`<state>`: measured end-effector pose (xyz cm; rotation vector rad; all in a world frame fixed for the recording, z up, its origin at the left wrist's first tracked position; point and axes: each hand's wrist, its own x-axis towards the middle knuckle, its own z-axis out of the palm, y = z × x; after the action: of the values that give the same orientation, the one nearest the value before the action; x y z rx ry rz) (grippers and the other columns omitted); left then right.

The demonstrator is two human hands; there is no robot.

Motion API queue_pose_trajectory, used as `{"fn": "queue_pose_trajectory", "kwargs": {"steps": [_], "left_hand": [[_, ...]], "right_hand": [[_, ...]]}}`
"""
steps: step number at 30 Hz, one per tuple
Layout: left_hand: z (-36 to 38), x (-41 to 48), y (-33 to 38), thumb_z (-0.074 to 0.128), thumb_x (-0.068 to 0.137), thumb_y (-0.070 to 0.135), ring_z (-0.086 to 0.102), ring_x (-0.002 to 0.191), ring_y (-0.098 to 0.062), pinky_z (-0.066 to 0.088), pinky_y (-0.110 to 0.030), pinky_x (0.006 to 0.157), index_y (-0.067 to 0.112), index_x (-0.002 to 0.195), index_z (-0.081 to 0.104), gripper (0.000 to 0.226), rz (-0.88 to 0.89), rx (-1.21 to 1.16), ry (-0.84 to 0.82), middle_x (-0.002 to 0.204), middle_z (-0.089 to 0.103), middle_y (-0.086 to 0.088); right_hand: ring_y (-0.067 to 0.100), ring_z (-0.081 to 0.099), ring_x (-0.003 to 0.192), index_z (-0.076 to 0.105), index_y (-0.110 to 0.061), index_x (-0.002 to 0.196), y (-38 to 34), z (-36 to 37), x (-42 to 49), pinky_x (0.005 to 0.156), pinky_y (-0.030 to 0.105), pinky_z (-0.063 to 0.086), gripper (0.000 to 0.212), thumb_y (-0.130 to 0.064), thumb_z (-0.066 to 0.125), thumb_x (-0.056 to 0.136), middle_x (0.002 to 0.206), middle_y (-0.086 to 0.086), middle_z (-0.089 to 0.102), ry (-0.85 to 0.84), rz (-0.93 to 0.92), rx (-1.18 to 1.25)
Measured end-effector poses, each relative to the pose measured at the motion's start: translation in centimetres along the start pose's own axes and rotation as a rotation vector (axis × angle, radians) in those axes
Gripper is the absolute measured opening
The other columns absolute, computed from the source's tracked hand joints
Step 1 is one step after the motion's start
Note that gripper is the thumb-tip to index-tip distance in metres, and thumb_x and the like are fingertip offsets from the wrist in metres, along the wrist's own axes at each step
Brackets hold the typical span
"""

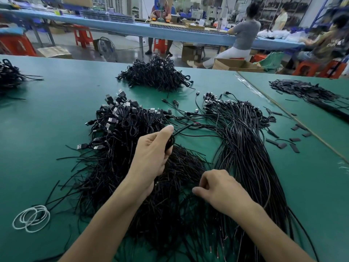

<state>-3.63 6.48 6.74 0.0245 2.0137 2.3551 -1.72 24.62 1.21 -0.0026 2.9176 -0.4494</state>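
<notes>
My left hand (pixel 153 154) grips a coiled black cable (pixel 170 143) between thumb and fingers, with the cable's free end (pixel 186 127) trailing off to the upper right. Below it lies a heap of coiled black USB cables (pixel 122 121) with their plugs pointing up and left. My right hand (pixel 220 190) hovers with curled fingers over the loose cable ends; whether it pinches a strand is hidden. A long bundle of straight black cables (pixel 243 148) runs from the far right down to the near edge.
All of this lies on a green table (pixel 47 120). Another coiled cable heap (pixel 156 74) sits farther back, one more (pixel 9 76) at far left. White string loops (pixel 32 218) lie near left. Small black sleeves (pixel 294 140) are scattered right. People work at a blue bench behind.
</notes>
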Motion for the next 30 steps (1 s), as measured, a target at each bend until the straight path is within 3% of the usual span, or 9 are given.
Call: {"fn": "queue_pose_trajectory", "kwargs": {"steps": [2, 5, 9, 14, 17, 20, 25, 28, 30], "left_hand": [[-0.1, 0.1, 0.1, 0.059, 0.097, 0.033, 0.022, 0.035, -0.006, 0.017, -0.016, 0.033, 0.021, 0.047, 0.048, 0.052, 0.040, -0.019, 0.036, 0.047, 0.042, 0.004], [-0.3, 0.1, 0.0, 0.059, 0.097, 0.034, 0.024, 0.035, -0.006, 0.019, -0.016, 0.033, 0.024, 0.043, 0.050, 0.056, 0.084, -0.040, 0.080, 0.049, 0.047, 0.001], [-0.2, 0.1, -0.2, 0.047, 0.101, 0.041, 0.024, 0.032, -0.003, 0.021, -0.014, 0.033, 0.012, 0.056, 0.054, 0.055, 0.076, -0.036, 0.075, 0.039, 0.039, 0.010], [-0.2, 0.1, -0.6, 0.031, 0.101, 0.059, 0.021, 0.037, -0.010, 0.013, -0.022, 0.038, 0.019, 0.044, 0.059, 0.075, 0.023, -0.025, 0.064, 0.046, 0.033, -0.001], [-0.3, 0.1, -0.7, 0.032, 0.104, 0.051, 0.021, 0.039, -0.012, 0.012, -0.024, 0.040, 0.018, 0.043, 0.060, 0.075, 0.015, -0.028, 0.060, 0.059, 0.036, -0.009], [-0.2, 0.2, -0.7, 0.039, 0.104, 0.036, 0.019, 0.036, -0.011, 0.013, -0.021, 0.037, 0.017, 0.048, 0.059, 0.063, 0.019, -0.015, 0.014, 0.047, 0.034, -0.001], [-0.3, -0.1, -0.3, 0.044, 0.100, 0.030, 0.019, 0.035, -0.009, 0.015, -0.014, 0.036, 0.020, 0.058, 0.062, 0.046, -0.016, 0.048, -0.176, 0.043, 0.032, 0.008], [0.1, -0.7, 0.0, 0.049, 0.095, 0.034, 0.022, 0.033, -0.005, 0.018, -0.011, 0.035, 0.022, 0.077, 0.069, 0.030, -0.061, 0.122, -0.370, 0.044, 0.034, 0.011], [0.6, -1.2, 0.2, 0.051, 0.089, 0.035, 0.028, 0.031, -0.001, 0.020, -0.010, 0.035, 0.015, 0.097, 0.067, 0.027, -0.044, 0.064, -0.427, 0.042, 0.036, 0.011]], "right_hand": [[0.016, 0.062, 0.074, 0.066, -0.021, 0.089, -0.3, 0.6, -0.1, 0.062, 0.029, 0.047, 0.030, -0.050, 0.063, 0.091, 0.085, -0.004, 0.064, -0.015, 0.029, -0.026], [0.018, 0.064, 0.077, 0.066, -0.019, 0.093, -0.8, 0.9, -0.1, 0.068, 0.032, 0.054, 0.020, -0.038, 0.061, 0.095, 0.087, -0.002, 0.064, -0.038, 0.046, 0.022], [0.022, 0.063, 0.082, 0.062, -0.015, 0.097, -1.3, 0.8, -0.2, 0.073, 0.037, 0.056, 0.018, -0.028, 0.050, 0.099, 0.094, 0.001, 0.062, -0.033, 0.041, -0.023], [0.023, 0.063, 0.079, 0.061, -0.012, 0.096, -1.7, -0.6, -0.9, 0.068, 0.037, 0.055, 0.023, -0.024, 0.042, 0.100, 0.092, 0.003, 0.062, -0.033, 0.072, 0.002], [0.023, 0.066, 0.075, 0.063, -0.013, 0.094, -1.6, -2.2, -1.4, 0.066, 0.038, 0.057, 0.022, -0.024, 0.045, 0.101, 0.088, 0.004, 0.065, -0.098, 0.073, 0.040], [0.014, 0.066, 0.067, 0.065, -0.026, 0.086, -0.7, -4.5, -2.2, 0.058, 0.024, 0.054, 0.019, -0.028, 0.053, 0.101, 0.079, -0.005, 0.066, -0.166, 0.027, 0.112], [-0.010, 0.060, 0.073, 0.066, -0.035, 0.104, -0.1, -6.9, -2.9, 0.068, 0.013, 0.043, 0.016, -0.023, 0.057, 0.099, 0.077, -0.021, 0.066, 0.191, -0.133, 0.554], [0.000, 0.049, 0.054, 0.071, -0.032, 0.099, -1.8, -6.9, -3.2, 0.053, 0.016, 0.038, 0.019, -0.018, 0.057, 0.098, 0.063, -0.017, 0.061, 0.271, -0.258, 0.675], [0.004, 0.050, 0.056, 0.071, -0.030, 0.096, -2.9, -6.8, -3.5, 0.052, 0.020, 0.040, 0.019, -0.016, 0.058, 0.098, 0.071, -0.014, 0.064, 0.291, -0.323, 0.648]]}}
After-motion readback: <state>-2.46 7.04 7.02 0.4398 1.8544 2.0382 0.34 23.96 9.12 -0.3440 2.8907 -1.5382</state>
